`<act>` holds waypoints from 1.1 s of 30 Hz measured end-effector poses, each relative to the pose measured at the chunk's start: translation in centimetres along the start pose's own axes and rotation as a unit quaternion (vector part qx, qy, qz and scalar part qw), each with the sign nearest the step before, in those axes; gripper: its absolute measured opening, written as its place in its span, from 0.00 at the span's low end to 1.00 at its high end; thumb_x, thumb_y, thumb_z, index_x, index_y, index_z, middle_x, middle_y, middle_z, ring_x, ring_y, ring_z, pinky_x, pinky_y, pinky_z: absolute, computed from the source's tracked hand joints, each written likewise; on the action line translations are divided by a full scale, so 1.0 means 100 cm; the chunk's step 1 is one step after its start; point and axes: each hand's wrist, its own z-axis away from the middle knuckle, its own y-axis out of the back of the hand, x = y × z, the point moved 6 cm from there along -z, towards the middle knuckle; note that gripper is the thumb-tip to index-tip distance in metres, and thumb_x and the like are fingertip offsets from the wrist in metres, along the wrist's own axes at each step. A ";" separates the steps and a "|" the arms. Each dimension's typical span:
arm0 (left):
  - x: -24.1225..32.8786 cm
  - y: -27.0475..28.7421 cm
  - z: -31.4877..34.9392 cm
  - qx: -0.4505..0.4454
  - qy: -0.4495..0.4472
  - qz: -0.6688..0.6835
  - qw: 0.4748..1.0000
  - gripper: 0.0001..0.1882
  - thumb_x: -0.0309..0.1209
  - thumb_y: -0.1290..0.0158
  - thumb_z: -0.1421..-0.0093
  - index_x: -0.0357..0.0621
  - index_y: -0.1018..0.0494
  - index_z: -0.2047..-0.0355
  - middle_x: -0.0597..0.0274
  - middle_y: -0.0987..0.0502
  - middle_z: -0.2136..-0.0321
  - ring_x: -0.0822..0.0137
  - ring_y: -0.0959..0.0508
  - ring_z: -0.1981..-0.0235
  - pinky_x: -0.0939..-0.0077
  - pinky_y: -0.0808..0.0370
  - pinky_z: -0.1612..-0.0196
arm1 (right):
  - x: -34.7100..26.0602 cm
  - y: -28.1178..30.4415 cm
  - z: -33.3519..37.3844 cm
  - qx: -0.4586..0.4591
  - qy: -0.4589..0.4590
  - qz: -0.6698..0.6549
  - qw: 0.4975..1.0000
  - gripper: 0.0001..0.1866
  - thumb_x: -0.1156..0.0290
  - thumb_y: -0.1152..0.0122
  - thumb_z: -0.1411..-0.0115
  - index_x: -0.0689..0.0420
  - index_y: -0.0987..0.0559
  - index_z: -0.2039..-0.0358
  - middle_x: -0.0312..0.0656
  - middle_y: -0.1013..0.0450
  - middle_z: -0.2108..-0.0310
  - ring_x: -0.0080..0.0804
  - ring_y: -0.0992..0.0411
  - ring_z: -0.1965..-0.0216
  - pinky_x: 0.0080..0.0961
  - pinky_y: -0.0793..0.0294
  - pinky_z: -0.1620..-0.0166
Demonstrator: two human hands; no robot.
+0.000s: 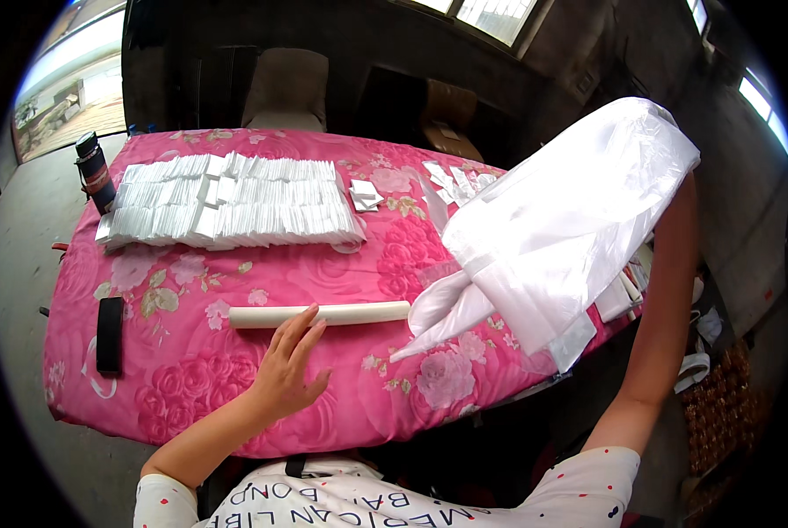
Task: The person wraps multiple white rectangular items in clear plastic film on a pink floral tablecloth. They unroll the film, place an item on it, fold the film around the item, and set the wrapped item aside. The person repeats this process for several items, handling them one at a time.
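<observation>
My left hand (pixel 290 365) is open, its fingers spread, the fingertips lying over or just above a long off-white tube or roll (pixel 367 312) on the table; touching or not, I cannot tell. A large, shiny white plastic bag or sheet (pixel 570 211) rises on the right, its lower folds hanging down by the tube's right end. My right forearm (pixel 658 334) reaches up to the top of this plastic. The right hand itself is covered by it, so its fingers are hidden.
A pink flowered cloth (pixel 323 414) covers the table. Rows of packed white paper packets (pixel 227 202) stand at the far left, with a few loose ones (pixel 365 195) beside them. A dark bottle (pixel 95 172) and a black case (pixel 109 334) sit along the left edge. Chairs (pixel 286 88) stand behind.
</observation>
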 end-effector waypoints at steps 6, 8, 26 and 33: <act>0.061 0.010 -0.080 0.222 -0.103 -0.028 0.969 0.41 0.36 0.40 0.54 0.35 0.45 0.43 0.40 0.50 0.41 0.44 0.44 0.42 0.53 0.42 0.42 | 0.024 -0.027 0.012 -0.059 -0.031 -0.013 0.998 0.20 0.68 0.46 0.43 0.66 0.31 0.52 0.48 0.30 0.56 0.34 0.29 0.55 0.29 0.28 0.54; 0.069 0.016 -0.092 0.295 -0.133 -0.035 0.946 0.40 0.37 0.40 0.54 0.35 0.45 0.43 0.40 0.49 0.41 0.45 0.43 0.42 0.54 0.42 0.42 | 0.031 -0.038 0.015 -0.072 -0.044 -0.008 0.996 0.19 0.68 0.46 0.43 0.66 0.30 0.53 0.48 0.29 0.57 0.34 0.29 0.56 0.29 0.28 0.55; 0.022 0.131 -0.134 0.283 -0.023 0.240 0.928 0.20 0.30 0.44 0.45 0.40 0.31 0.52 0.54 0.27 0.55 0.62 0.24 0.60 0.73 0.26 0.57 | 0.055 -0.086 0.038 -0.188 -0.119 -0.048 0.974 0.12 0.74 0.49 0.42 0.67 0.27 0.59 0.48 0.28 0.62 0.35 0.26 0.62 0.25 0.22 0.63; 0.006 0.122 -0.146 0.109 -0.100 0.284 0.947 0.33 0.30 0.37 0.53 0.43 0.35 0.46 0.50 0.29 0.52 0.61 0.25 0.55 0.68 0.27 0.53 | 0.061 -0.106 0.052 -0.165 -0.136 -0.009 0.977 0.14 0.79 0.44 0.47 0.68 0.27 0.58 0.46 0.27 0.64 0.30 0.25 0.66 0.20 0.21 0.65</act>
